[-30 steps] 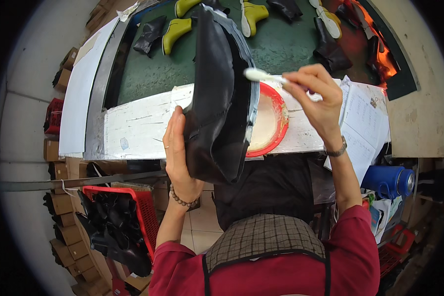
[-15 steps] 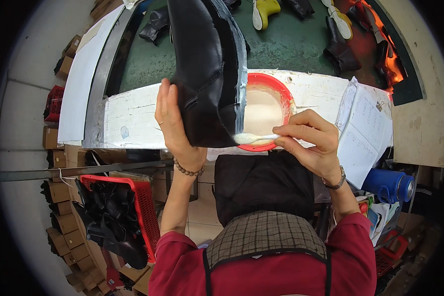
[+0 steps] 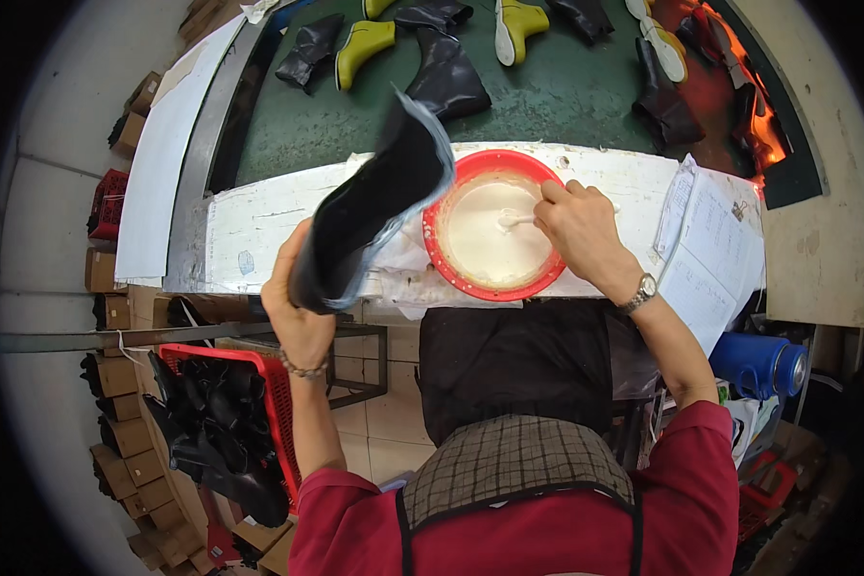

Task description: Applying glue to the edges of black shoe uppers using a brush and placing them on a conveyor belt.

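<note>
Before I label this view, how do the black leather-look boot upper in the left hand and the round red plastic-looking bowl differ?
Colour: the boot upper is black with a grey-blue edge; the bowl is red.
Pose: the boot upper is tilted in the left hand; the bowl sits upright on the white work surface.
Contents: the bowl holds cream-coloured liquid; the boot upper shows only a dark inside.
Both have openings in view.

L hand gripped a blk boot, held up beside the red bowl on the wht bench. R hand pinched a wht brush, tip at the bowl's cream liquid. I saw papers to the R, yellow & blk boots on the green surface beyond.
</note>
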`<state>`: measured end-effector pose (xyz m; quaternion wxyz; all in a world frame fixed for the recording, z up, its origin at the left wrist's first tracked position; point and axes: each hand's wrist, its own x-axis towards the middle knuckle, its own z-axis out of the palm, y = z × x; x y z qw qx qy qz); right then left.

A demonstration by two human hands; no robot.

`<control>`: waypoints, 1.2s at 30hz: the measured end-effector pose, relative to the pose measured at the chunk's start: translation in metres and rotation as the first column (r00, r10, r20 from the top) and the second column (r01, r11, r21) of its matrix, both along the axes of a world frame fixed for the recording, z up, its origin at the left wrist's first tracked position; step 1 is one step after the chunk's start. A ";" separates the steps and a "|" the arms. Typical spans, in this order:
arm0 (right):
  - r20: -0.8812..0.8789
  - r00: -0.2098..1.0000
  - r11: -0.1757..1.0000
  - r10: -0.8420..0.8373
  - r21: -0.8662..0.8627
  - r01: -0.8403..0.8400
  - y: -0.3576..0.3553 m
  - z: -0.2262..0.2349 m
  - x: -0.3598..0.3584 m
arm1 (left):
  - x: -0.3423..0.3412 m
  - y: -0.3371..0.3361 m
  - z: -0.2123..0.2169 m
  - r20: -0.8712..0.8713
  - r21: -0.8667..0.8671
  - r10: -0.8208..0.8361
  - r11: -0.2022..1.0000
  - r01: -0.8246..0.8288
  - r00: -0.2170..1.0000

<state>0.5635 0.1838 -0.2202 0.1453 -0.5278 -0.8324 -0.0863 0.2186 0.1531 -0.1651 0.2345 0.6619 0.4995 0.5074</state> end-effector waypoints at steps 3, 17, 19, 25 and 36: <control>-0.186 0.982 0.999 -0.001 -0.035 -0.006 -0.001 0.017 0.007 | -0.049 -0.007 -0.005 0.177 -0.333 -0.008 0.940 0.067 0.984; -0.725 0.599 0.927 0.340 0.152 -0.342 0.005 0.063 0.007 | -0.045 -0.011 -0.018 0.739 -0.488 0.212 0.823 0.291 0.640; -0.758 0.598 0.950 0.259 0.088 -0.300 -0.005 0.052 0.015 | -0.079 -0.013 -0.043 0.772 -0.461 0.221 0.840 0.286 0.596; -0.763 0.619 0.964 0.187 0.020 -0.267 -0.017 0.045 0.028 | -0.047 -0.012 -0.013 0.737 -0.485 0.166 0.805 0.341 0.656; -0.705 0.612 0.904 0.360 0.100 -0.416 0.020 0.077 -0.013 | -0.029 -0.002 -0.018 0.633 -0.612 -0.113 0.533 0.585 0.766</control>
